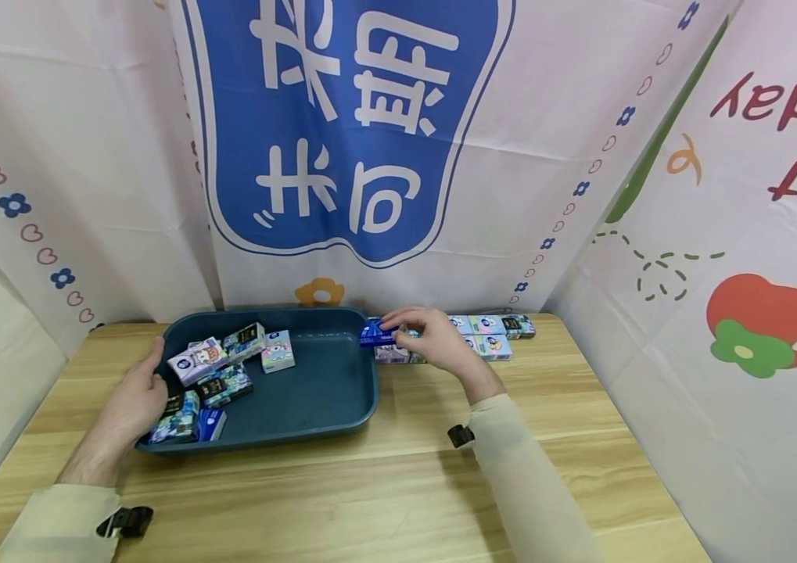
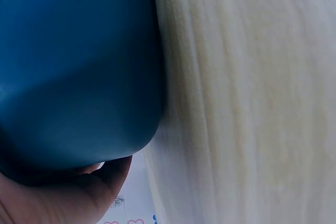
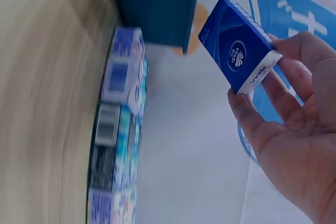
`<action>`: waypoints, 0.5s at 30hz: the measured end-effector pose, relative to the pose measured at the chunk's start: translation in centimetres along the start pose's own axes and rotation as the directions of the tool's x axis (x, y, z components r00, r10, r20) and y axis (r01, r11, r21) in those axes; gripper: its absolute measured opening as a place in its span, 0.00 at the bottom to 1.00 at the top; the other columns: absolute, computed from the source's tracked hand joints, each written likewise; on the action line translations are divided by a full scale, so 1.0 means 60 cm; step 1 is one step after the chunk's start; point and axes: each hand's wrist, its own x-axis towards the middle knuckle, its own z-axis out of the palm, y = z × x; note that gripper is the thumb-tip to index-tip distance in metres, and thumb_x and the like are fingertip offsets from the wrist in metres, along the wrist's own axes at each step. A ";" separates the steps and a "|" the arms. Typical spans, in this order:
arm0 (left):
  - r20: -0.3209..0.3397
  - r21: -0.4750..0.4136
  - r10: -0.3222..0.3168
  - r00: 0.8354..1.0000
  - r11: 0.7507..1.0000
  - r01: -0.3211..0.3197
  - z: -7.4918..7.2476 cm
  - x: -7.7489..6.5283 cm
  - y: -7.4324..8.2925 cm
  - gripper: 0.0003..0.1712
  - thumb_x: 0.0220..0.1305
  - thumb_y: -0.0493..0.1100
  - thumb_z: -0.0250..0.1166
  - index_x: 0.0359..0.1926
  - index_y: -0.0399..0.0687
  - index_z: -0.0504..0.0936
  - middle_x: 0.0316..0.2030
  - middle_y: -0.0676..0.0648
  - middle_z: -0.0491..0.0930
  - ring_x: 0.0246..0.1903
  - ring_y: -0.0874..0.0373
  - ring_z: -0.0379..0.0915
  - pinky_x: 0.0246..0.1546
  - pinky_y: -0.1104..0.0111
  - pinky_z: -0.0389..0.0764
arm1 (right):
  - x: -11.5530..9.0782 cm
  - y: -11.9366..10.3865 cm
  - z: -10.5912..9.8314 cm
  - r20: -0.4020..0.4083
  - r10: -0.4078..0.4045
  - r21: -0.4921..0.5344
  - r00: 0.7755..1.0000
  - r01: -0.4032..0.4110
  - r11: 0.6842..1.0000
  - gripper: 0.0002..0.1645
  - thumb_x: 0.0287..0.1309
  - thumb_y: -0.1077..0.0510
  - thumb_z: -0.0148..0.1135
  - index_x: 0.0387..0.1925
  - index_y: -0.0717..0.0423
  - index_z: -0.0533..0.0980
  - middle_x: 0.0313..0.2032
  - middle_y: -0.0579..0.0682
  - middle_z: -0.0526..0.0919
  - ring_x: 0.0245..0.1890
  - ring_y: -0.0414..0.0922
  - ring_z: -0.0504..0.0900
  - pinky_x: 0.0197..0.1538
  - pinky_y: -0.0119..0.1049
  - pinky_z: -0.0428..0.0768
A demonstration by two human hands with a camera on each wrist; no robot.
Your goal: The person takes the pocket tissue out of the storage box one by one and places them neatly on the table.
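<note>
My right hand point(image 1: 436, 338) pinches a blue pocket tissue pack point(image 3: 236, 48) between thumb and fingertips. It holds the pack at the right rim of a dark teal tray point(image 1: 314, 391), above a row of tissue packs. The right wrist view shows the pack's white end towards the palm, clear of the row. At the tray's left end my left hand point(image 1: 132, 399) grips the wall, its thumb at the rim. Several tissue packs lie loosely in the tray's left half, among them a purple-white pack point(image 1: 197, 360) and a light pack point(image 1: 277, 352).
Right of the tray, patterned tissue packs point(image 1: 493, 346) stand in rows on the wooden table point(image 1: 398, 485), close to the back curtain point(image 1: 546, 156). A dark patterned pack point(image 1: 518, 325) is at the far right end. Another curtain point(image 1: 708, 375) hangs along the right side.
</note>
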 end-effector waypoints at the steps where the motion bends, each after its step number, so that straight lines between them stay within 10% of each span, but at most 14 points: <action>1: 0.002 -0.002 -0.004 1.000 1.000 0.004 0.000 0.000 0.001 0.38 0.80 0.38 0.30 0.83 0.53 0.25 0.82 0.28 0.26 0.80 0.20 0.26 0.76 0.24 0.39 | -0.003 0.005 -0.007 -0.003 -0.005 0.007 1.000 0.005 1.000 0.16 0.70 0.59 0.61 0.51 0.42 0.89 0.60 0.42 0.86 0.66 0.46 0.82 0.70 0.50 0.83; 15: 0.018 -0.016 -0.028 0.999 0.999 0.028 -0.003 -0.004 0.006 0.38 0.81 0.39 0.30 0.83 0.55 0.24 0.82 0.28 0.24 0.80 0.20 0.24 0.76 0.23 0.39 | -0.038 0.073 -0.087 -0.055 0.036 0.060 0.998 -0.033 0.998 0.14 0.73 0.59 0.61 0.52 0.46 0.88 0.63 0.50 0.86 0.70 0.52 0.80 0.78 0.52 0.75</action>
